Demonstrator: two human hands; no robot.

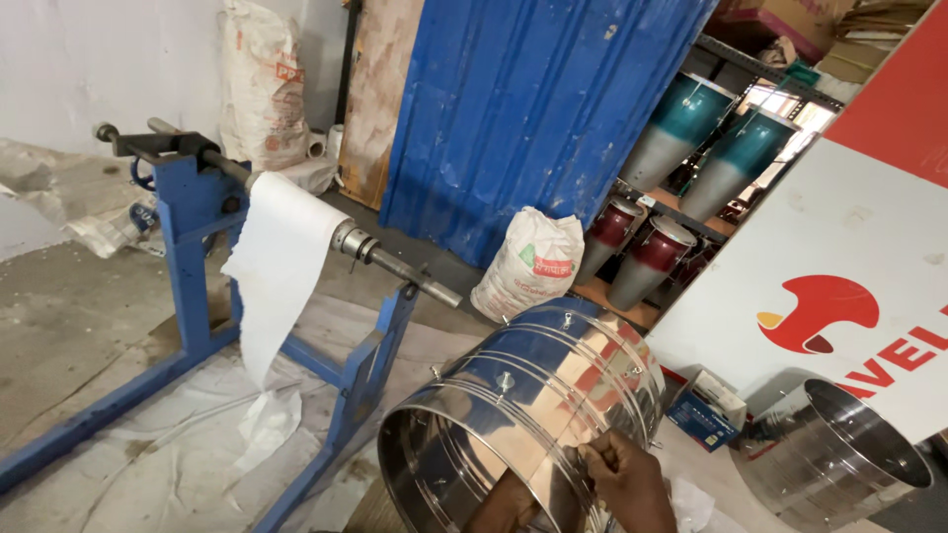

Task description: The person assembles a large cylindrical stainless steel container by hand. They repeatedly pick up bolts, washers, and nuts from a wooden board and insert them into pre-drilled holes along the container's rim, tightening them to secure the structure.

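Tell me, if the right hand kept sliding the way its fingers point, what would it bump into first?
The right hand points left across the shiny steel drum. It is already on the wall, so it would probably meet more drum first; depth is unclear.

- Right hand (620, 472) enters from six o'clock, knuckles up, fingers curled, fingertips (590, 456) pinched together toward ten o'clock.
- Left hand (506, 508) low at six o'clock, mostly hidden; its grip cannot be told.

right hand (624, 472) pinches the steel drum (523, 415) — blue stand (197, 257) beside.
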